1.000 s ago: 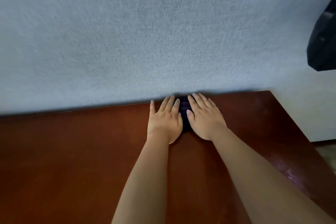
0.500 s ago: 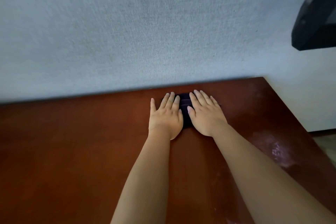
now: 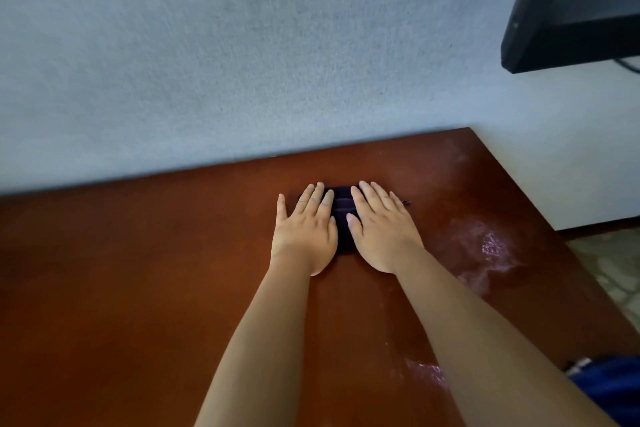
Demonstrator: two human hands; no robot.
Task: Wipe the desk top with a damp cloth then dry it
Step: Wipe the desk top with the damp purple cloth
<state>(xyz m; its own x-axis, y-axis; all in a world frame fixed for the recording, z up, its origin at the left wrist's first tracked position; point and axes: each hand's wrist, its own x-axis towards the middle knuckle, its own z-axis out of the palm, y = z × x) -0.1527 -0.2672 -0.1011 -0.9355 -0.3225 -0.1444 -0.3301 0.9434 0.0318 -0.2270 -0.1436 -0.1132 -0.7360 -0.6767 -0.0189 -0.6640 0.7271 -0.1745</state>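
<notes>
Two hands lie flat, side by side, on a folded dark cloth (image 3: 343, 215) on the desk top (image 3: 138, 288). Left hand (image 3: 304, 229): palm down, fingers straight and together, thumb spread out to the left; it presses the left part of the cloth. Right hand (image 3: 381, 229): palm down, fingers straight and slightly fanned, thumb tucked toward the left hand; it presses the right part. Neither hand curls round the cloth; both simply bear down on it with flat fingers.

Cloth: dark purple or near black, folded in layers, visible only in the gap between the hands and at a thin edge past the right hand's little finger. It sits on the far half of the desk, near the grey wall (image 3: 242, 62) but apart from it, closer to the desk's right end than to the left.

Desk surface: reddish-brown, glossy. A wet sheen (image 3: 485, 246) shows right of the right hand, and a second wet patch (image 3: 426, 371) lies near the right forearm.

Upper right: corner of a black monitor (image 3: 571, 10) against the wall. Lower right: a bit of blue fabric (image 3: 613, 388) beside the desk edge
</notes>
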